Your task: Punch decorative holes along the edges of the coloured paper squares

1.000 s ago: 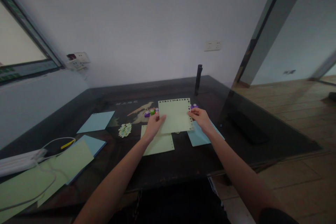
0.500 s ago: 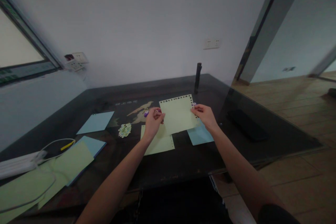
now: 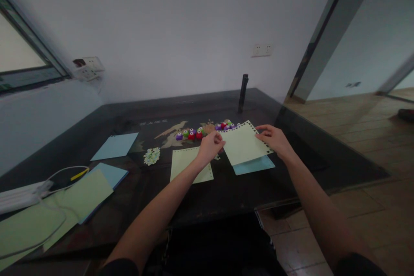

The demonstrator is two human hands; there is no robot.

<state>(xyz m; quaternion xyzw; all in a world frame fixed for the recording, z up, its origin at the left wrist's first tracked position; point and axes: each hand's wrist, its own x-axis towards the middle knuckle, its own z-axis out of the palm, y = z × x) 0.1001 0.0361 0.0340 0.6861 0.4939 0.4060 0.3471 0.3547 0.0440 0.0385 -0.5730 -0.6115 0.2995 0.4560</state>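
Between my hands is a pale yellow-green sheet of paper with dark holes or marks along its top and right edges. My left hand pinches its left edge, and my right hand grips the right edge. Under the held sheet, a light blue sheet lies partly covered on the table. Another pale yellow-green sheet rests to the left, partly behind my left forearm. Several small purple, red and green balls with eye-like spots sit beyond my left hand; more of them lie behind the held sheet.
A patterned cluster of small flower-like pieces lies left of centre. Blue sheets and yellow-green sheets are at the left, beside a white power strip with a cable. Near the wall a black cylinder stands upright on the dark table.
Both hands have carried the held sheet to the right, over the blue sheet, and it is now tilted. The coloured balls and more of the left yellow-green sheet have come into sight.
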